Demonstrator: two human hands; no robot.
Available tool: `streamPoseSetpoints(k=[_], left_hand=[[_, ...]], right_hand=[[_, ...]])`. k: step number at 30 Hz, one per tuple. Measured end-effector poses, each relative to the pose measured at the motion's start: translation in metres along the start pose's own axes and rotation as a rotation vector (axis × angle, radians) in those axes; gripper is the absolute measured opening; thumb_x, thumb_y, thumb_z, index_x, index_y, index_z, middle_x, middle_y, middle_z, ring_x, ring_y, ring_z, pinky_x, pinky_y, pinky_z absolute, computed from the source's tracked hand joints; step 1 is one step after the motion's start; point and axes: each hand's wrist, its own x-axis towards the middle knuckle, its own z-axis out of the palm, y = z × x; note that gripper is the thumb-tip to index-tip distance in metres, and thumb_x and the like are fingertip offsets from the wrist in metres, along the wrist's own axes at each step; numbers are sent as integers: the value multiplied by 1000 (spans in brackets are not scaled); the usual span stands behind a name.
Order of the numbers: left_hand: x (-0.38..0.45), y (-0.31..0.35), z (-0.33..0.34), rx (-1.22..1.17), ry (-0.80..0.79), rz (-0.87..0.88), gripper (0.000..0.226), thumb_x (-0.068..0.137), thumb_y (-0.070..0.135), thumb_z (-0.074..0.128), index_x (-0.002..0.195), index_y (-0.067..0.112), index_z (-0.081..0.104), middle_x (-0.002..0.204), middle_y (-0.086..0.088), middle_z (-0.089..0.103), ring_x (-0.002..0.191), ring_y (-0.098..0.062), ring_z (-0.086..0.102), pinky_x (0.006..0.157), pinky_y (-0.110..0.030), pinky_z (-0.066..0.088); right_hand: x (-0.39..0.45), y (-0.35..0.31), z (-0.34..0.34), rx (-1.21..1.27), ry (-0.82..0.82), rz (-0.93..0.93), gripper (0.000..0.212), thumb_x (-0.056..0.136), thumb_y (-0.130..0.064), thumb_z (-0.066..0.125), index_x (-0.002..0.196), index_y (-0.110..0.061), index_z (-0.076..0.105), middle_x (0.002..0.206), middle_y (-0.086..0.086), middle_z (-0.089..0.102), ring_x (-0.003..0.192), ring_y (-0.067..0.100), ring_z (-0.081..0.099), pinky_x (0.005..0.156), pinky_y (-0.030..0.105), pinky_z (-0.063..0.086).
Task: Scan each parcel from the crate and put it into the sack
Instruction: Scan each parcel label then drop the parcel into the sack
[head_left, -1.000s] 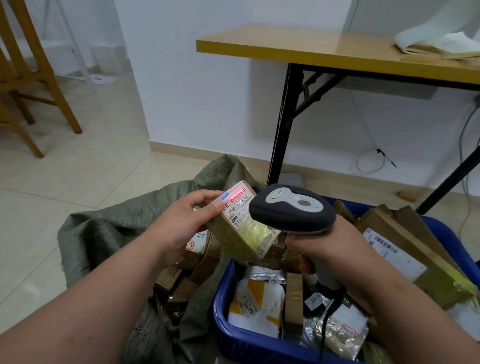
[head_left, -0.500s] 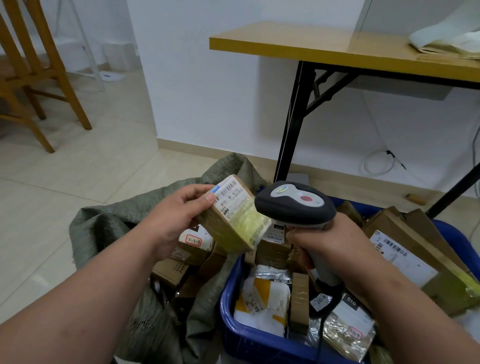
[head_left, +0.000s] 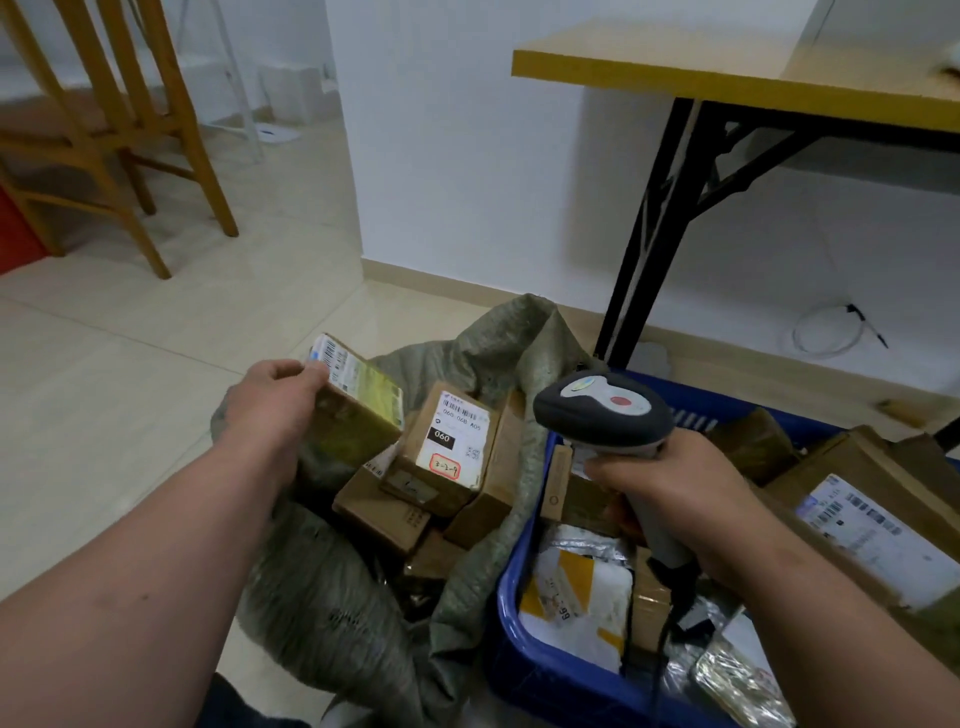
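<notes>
My left hand (head_left: 270, 410) grips a small brown box parcel (head_left: 358, 405) with a white barcode label, holding it over the open mouth of the grey-green woven sack (head_left: 498, 343). Several cardboard parcels lie inside the sack, one with a white label marked 060 (head_left: 452, 441). My right hand (head_left: 670, 478) grips the handle of a grey and black barcode scanner (head_left: 602, 410) above the blue crate (head_left: 524, 649). The crate holds several parcels, among them a white and yellow mailer (head_left: 576, 592) and a large labelled box (head_left: 862, 525).
A yellow-topped table with a black folding leg (head_left: 654, 228) stands behind the crate against the white wall. Wooden chairs (head_left: 119, 130) stand at the far left on the tiled floor. A coiled white cable (head_left: 826, 332) lies by the wall.
My left hand has carried the small box leftward, away from the scanner and over the sack's mouth. The red scan light on its label has gone. The scanner hand stays over the crate.
</notes>
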Motion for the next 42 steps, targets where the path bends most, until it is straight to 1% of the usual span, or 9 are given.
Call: streamPoseSetpoints(k=[8,11,14,18,25,28,32,37,42], left_hand=[[13,-14,-10,299,43,38,66,78,32,67,141,20,48,139,-11,31,120,-35,48,98,-42,48],[16,-20,-18,456,-92,9,71,77,26,67,144,16,43,138,-16,43,109,-31,51,85,-37,50],[14,-30,-29,562,-233,-32,64,78,16,68,138,13,47,113,-10,54,85,-20,52,68,-29,45],[21,-46,-41,604,-313,-120,48,70,14,77,115,8,63,105,-13,65,94,-26,62,86,-39,56],[30,-51,-49,563,-374,-128,74,44,62,74,105,21,72,110,-7,69,103,-27,63,94,-43,52],[38,-53,-51,631,-181,-74,69,55,84,53,103,38,73,134,-4,53,125,-30,45,106,-44,38],[53,-65,-54,623,-72,-75,32,89,59,52,105,39,71,158,-3,19,140,-34,23,112,-50,31],[67,-78,-53,353,-139,-257,18,93,13,56,98,3,69,109,-20,64,99,-34,58,91,-45,50],[68,-63,-57,306,-58,-71,27,81,-2,59,72,22,67,105,-15,69,95,-31,61,92,-44,53]], right_hand=[[17,2,28,-36,-38,-10,13,81,-19,76,91,-22,68,65,0,70,54,7,66,47,16,49],[25,3,38,-30,-62,6,13,81,-17,75,92,-18,68,61,2,70,51,9,66,48,19,51],[31,1,50,-16,-77,8,14,80,-17,76,92,-16,69,59,5,69,50,12,65,49,22,52],[38,-4,73,-6,-106,-2,14,77,-15,76,89,-12,69,64,13,69,53,15,65,54,30,53],[56,-19,144,-43,-198,31,14,77,-17,75,89,-19,69,70,6,73,58,17,69,53,29,52],[66,-21,170,-83,-181,6,15,72,-24,77,83,-22,67,72,-1,70,71,20,69,64,34,54],[78,-23,194,-140,-162,1,18,71,-31,76,84,-22,67,74,-3,69,74,19,66,67,31,54],[86,-30,210,-192,-176,-26,20,72,-33,73,89,-24,67,75,-8,68,74,8,62,54,21,42],[93,-38,214,-129,-215,-17,23,72,-31,72,94,-26,67,77,-3,70,79,17,66,61,25,47]])
